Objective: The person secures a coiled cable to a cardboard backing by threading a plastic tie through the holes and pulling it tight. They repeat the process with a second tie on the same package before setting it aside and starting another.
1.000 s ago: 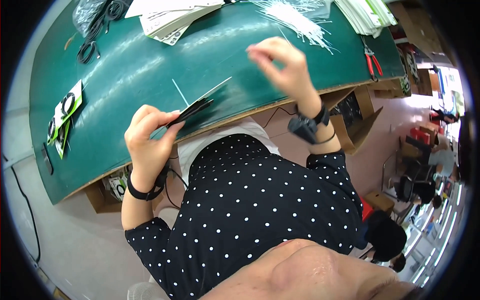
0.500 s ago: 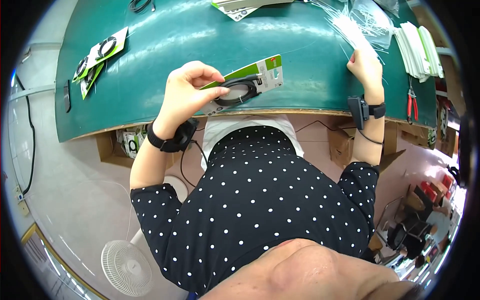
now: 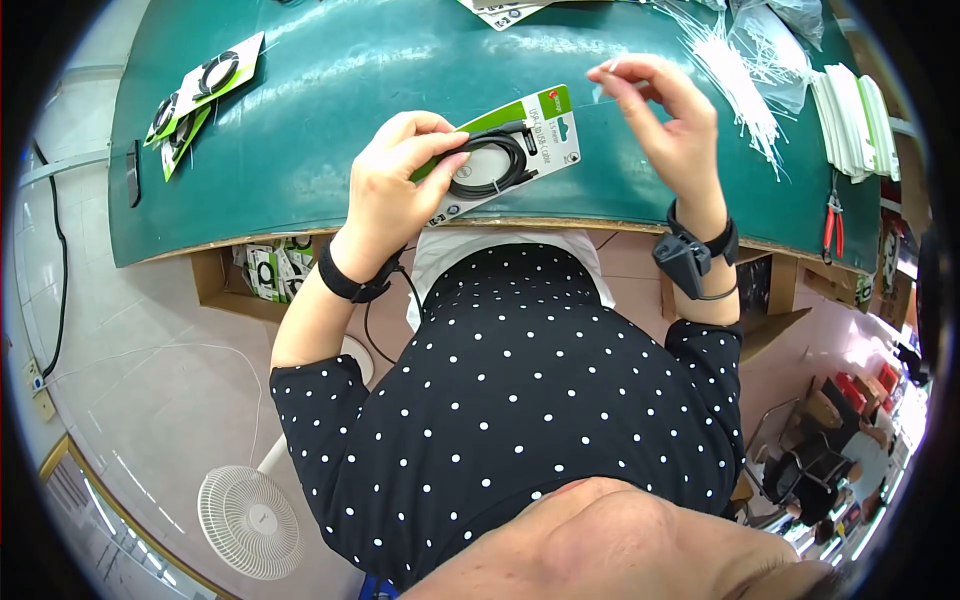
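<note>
On the green worktop (image 3: 330,90), finished green-and-white cards with coiled black cables (image 3: 205,85) lie near the left edge. A stack of white cards (image 3: 850,115) sits at the right edge — red-handled pliers (image 3: 832,222) just below it. A white fan (image 3: 250,520) stands on the floor; cardboard boxes (image 3: 262,272) sit under the worktop's front edge.

Your left hand (image 3: 395,190) holds a rectangular white card (image 3: 510,150) with a green corner and a coiled black cable tied on, over the table's near edge. More such cards (image 3: 200,95) lie at the table's far left; others sit in the box (image 3: 270,270) underneath.
</note>
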{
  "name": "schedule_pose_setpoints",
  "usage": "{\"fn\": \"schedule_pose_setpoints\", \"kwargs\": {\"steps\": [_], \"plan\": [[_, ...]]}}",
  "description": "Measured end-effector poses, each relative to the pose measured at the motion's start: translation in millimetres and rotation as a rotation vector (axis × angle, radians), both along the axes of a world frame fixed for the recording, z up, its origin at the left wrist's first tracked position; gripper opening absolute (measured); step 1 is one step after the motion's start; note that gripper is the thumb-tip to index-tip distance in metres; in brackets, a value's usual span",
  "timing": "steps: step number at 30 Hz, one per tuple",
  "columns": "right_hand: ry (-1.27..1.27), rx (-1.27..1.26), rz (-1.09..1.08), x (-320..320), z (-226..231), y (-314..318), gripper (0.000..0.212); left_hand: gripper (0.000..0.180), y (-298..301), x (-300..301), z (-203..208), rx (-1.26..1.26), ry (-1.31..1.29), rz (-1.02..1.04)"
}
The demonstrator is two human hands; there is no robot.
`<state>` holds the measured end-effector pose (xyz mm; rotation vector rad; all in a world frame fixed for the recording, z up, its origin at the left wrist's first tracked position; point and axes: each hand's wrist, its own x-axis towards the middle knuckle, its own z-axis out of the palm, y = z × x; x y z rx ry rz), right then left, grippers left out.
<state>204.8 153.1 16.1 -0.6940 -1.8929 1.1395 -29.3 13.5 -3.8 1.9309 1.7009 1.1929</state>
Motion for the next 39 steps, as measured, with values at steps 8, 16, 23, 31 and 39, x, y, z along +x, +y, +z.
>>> {"fn": "schedule_pose_setpoints", "kwargs": {"steps": [8,16,23,31,39], "plan": [[-0.203,0.5,0.369,-37,-11,3,0.012,0.02,-2,1,-1,0.048,0.047,0.0],[-0.128,0.382,0.356,-39,-22,-7,0.007,0.019,-6,4,0,0.033,0.009,0.012],[-0.082,0.441,0.306,-38,-19,-8,0.008,0.019,-9,6,-3,0.035,0.057,0.005],[-0.159,0.504,0.377,-38,-14,-8,0.012,0.019,-9,11,-1,0.044,0.11,0.002],[-0.124,0.485,0.367,-34,-20,-10,0.014,0.02,-10,10,-3,0.045,0.113,-0.033]]}}
